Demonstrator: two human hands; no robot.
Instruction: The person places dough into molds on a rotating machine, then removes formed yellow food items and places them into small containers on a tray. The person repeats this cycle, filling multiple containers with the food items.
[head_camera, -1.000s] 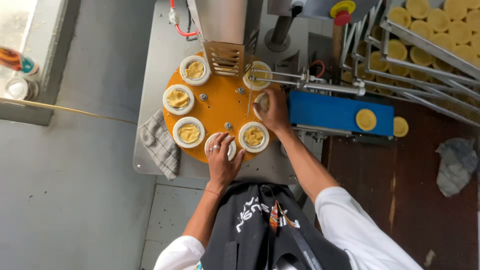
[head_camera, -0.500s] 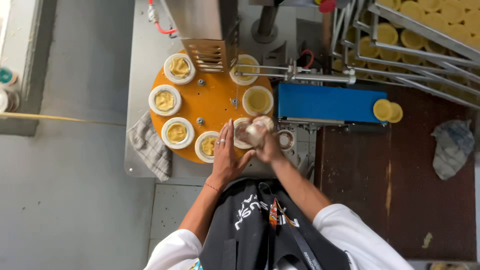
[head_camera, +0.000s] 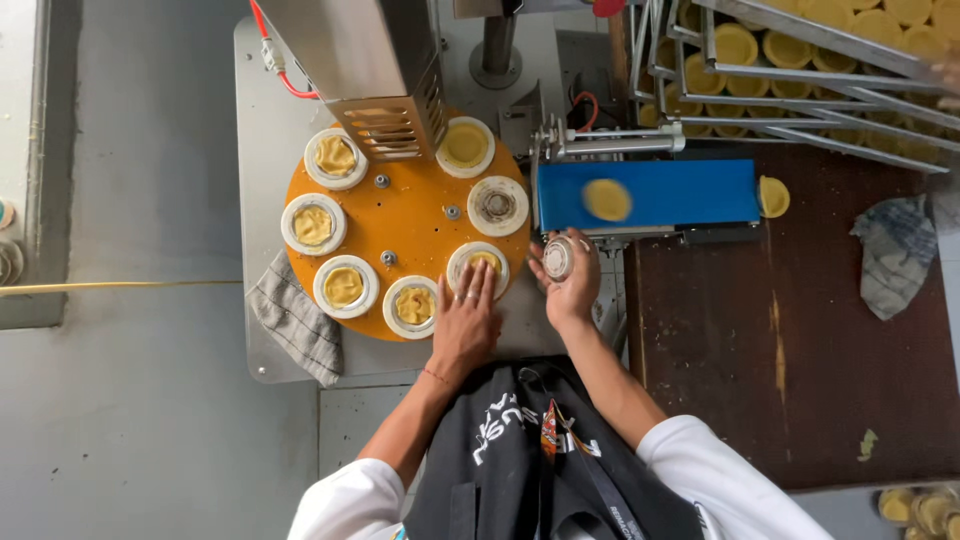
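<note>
The left hand (head_camera: 466, 318) is pressing flat, fingers spread, on a cup (head_camera: 478, 268) at the disc's (head_camera: 420, 215) near edge, while the right hand (head_camera: 568, 280) is pinching an empty tin (head_camera: 557, 258) just beside the disc, best kept level.

Sitting in a ring on the round turntable (head_camera: 420, 225): seven cups (head_camera: 344, 286). Lying flat on the nearest cup (head_camera: 481, 266): left hand (head_camera: 466, 320). Holding a small tin (head_camera: 558, 258) just right of the turntable, before the belt (head_camera: 680, 195): right hand (head_camera: 572, 282). Lying left of the turntable: a cloth (head_camera: 292, 320).
</note>
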